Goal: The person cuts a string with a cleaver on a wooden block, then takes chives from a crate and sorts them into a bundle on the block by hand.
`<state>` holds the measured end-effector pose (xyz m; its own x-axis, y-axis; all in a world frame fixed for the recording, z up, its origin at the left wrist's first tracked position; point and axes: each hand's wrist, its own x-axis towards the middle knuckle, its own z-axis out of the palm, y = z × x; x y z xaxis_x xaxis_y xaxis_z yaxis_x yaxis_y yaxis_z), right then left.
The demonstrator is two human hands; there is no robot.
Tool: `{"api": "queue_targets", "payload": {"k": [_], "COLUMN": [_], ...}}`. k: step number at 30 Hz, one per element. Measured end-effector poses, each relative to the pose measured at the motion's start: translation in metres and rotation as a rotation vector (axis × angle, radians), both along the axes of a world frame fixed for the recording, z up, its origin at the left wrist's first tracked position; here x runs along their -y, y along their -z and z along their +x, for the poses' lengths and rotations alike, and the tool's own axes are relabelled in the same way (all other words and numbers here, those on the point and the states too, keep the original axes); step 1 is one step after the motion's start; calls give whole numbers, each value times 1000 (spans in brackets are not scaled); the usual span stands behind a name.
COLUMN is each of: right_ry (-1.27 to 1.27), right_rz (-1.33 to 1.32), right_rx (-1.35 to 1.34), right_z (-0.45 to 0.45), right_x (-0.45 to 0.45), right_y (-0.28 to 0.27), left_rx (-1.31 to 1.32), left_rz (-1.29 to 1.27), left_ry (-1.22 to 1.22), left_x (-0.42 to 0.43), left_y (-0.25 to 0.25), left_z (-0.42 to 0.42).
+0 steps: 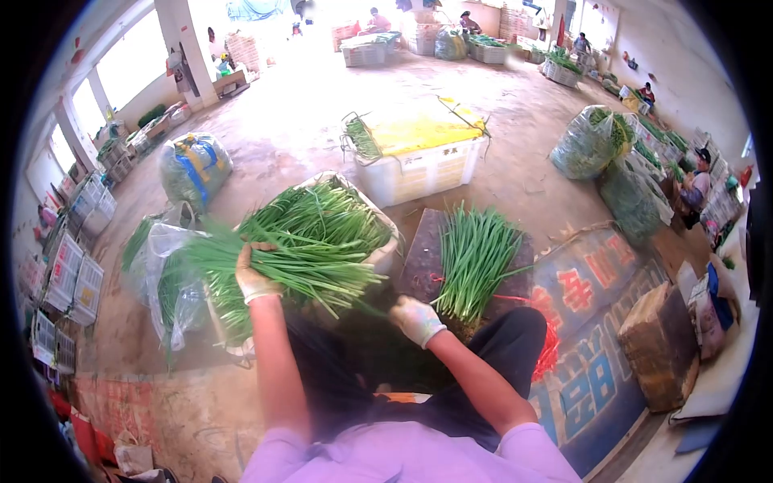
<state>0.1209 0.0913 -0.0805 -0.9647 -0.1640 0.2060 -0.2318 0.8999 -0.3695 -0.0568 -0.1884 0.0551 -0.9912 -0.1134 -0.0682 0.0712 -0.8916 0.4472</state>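
My left hand (256,278), in a whitish glove with bare fingertips, is wrapped round a loose bunch of long green stalks (314,264). The bunch lies across the front of a crate (392,248) heaped with more greens (330,211). My right hand (415,319), gloved too, is closed between the bunch and a dark board (415,266); a thin blurred green strand reaches its fingertips. On that board lies a separate bundle of stalks (477,262), its cut ends toward me, with a red tie beside it.
Beyond the crate stands a white box (423,173) with a yellow cover. Clear plastic bags (173,282) hang at the left. Red strings (547,350) lie by my right knee, and a wooden block (660,346) is farther right. Filled bags (592,145) and several people are farther off.
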Motion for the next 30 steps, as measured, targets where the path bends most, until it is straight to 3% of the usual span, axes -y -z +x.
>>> {"api": "queue_targets", "payload": {"k": [2, 5, 6, 9, 10, 11, 12, 14, 18, 21, 24, 26, 27, 28, 29, 30], "right_ry": [-72, -132, -33, 42, 159, 116, 104, 64, 140, 58, 304, 186, 17, -151, 279, 370], "right_rz": [311, 234, 87, -422, -383, -566, -595, -521, -555, -1064, -1739, -2322, -2378, -2403, -2231, -1990], "right_rx": [692, 705, 529, 37, -59, -292, -364, -79, -209, -243, 91, -118, -118, -266, -261, -96], "right_z": [3, 11, 12, -12, -15, -21, -25, -23, -37, -27, -3, -2, 4, 3, 7, 2], "right_x": [-10, -18, -13, 1, 7, 13, 22, 36, 55, 37, 2, -15, -36, -43, -41, -40], "right_y": [52, 41, -6, -61, -80, -84, -99, -130, -111, -98, -112, -80, -63, -57, -63, -61], "left_rx": [-72, -90, -131, -166, -139, -94, -182, -227, -278, -237, -300, -282, -188, -236, -219, -203], "left_rz": [2, 23, -97, -370, -349, -218, -317, -163, -244, -306, -512, -84, -206, -103, -81, -56], "left_ry": [42, 24, 3, 32, 137, 283, 249, 427, 374, 419, 217, 248, 199, 256, 229, 214], "left_x": [10, 15, 17, 11, -1, -5, -25, -33, -67, -53, -24, -17, -10, -3, 1, 4], "left_y": [-1, 1, 4, 21, 11, 18, 4, 17, 18, 23, 49, 36, 23, 20, 15, 10], "left_z": [-2, -9, -6, -6, 8, 5, 26, 27, 49, 45, 13, 14, 21, 21, 24, 23]}}
